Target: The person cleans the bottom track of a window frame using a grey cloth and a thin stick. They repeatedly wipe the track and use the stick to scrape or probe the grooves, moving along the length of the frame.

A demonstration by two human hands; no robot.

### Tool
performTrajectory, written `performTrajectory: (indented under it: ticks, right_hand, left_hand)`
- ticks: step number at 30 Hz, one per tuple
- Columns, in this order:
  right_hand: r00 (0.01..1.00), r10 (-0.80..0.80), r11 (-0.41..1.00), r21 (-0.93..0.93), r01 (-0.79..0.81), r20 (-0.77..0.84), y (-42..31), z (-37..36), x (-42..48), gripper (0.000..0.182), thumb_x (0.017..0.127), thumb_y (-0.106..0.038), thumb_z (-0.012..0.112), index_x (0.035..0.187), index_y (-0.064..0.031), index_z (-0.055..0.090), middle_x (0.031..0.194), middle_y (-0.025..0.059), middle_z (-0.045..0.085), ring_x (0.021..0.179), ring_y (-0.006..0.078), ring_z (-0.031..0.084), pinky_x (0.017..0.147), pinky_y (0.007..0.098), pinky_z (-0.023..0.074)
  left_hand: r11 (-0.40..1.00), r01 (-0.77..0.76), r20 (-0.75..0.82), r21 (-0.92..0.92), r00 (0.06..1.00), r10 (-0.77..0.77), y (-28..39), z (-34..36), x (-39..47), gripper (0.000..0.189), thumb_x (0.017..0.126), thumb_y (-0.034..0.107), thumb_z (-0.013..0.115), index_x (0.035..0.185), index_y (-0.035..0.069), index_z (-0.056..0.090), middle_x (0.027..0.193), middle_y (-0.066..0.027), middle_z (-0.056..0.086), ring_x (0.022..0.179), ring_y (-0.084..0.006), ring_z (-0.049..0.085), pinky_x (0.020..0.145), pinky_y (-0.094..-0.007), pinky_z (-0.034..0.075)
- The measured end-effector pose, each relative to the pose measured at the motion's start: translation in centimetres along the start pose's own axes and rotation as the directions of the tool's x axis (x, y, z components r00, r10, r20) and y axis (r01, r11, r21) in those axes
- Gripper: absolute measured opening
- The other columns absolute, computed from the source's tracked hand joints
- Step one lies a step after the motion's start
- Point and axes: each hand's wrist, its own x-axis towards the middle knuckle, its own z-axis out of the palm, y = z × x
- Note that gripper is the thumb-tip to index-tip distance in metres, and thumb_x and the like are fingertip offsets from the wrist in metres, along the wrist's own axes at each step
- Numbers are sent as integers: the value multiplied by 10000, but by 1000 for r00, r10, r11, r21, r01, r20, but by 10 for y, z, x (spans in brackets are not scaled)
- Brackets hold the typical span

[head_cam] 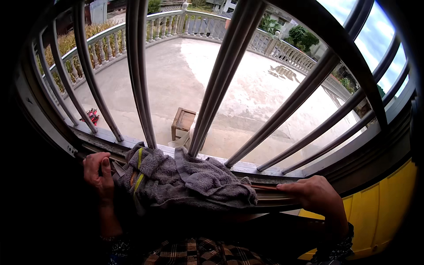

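A crumpled grey towel [205,179] with a yellow-green stripe lies along the sliding-window track [275,200] in front of me. At the towel's left end is my left hand [99,174], fingers bent, beside the window frame; whether it grips anything there is hidden. My right hand [318,195] is to the right of the towel, over the track. Its fingertips pinch the end of a thin reddish-brown stick [263,187], whose other end runs in under the towel's edge.
Upright metal window bars [215,79] stand just beyond the track. Outside, a wooden stool [184,119] stands on a concrete terrace [159,76] bounded by a balustrade [165,26]. A red and black item [92,116] lies outside at left. Yellow panelling [374,212] is at lower right.
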Motion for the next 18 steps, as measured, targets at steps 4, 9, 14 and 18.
performTrajectory:
  ticks: [4,9,14,18]
  right_hand:
    - [997,12,995,100,-19,70,-8,-6,7,489,807,12,617,1212,-256,674,785,94,693,619,264,657,579,364,517]
    - [989,-122,987,112,112,85,-40,4,52,442,842,-19,626,1225,-237,663,795,109,695,661,281,685,591,362,527]
    - [974,-223,972,88,218,44,-82,16,94,425,871,-37,557,1241,-223,650,786,117,677,657,308,665,604,406,518]
    - [961,-267,961,90,261,67,-124,3,120,440,845,14,545,1220,-184,660,841,145,697,712,326,685,646,405,531]
  left_hand:
    - [999,-5,-2,-37,1000,5,5,2,6,451,1000,418,435,1059,17,635,942,-107,649,856,-258,593,855,-383,402]
    - [986,101,17,-134,995,-99,13,-29,3,667,942,624,441,1165,19,611,1075,-142,624,1015,-295,577,944,-404,405]
    - [987,-127,70,-100,988,135,32,-38,-7,723,797,695,618,1149,64,629,1142,-120,573,1079,-308,547,965,-466,418]
    - [991,-118,128,-64,984,126,44,-57,-17,749,740,703,673,1142,72,636,1156,-135,562,1080,-321,537,960,-494,415]
